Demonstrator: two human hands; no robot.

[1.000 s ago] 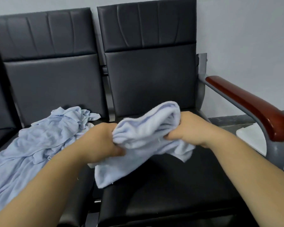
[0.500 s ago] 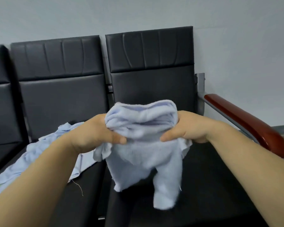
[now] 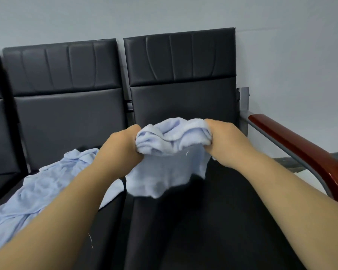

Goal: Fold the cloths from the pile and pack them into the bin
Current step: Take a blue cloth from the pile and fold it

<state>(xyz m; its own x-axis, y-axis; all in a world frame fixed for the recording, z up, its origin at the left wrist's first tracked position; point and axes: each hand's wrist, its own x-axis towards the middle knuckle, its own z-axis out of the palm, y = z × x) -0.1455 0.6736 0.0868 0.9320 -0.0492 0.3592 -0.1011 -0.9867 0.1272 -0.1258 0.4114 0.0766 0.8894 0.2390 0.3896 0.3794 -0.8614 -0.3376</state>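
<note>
Gripping cloth (image 3: 170, 152) | both hands (fingertips buried) | pile (image 3: 47, 184) cut off left

Black padded chairs (image 3: 180, 75) stand against a grey wall (image 3: 281, 45); the rightmost has a red-brown armrest (image 3: 293, 145).

No text, label, brand, number or sign is readable anywhere (the light blue cloth (image 3: 170, 152), the black seats (image 3: 181, 78) and the wall (image 3: 164, 14) are plain).
</note>
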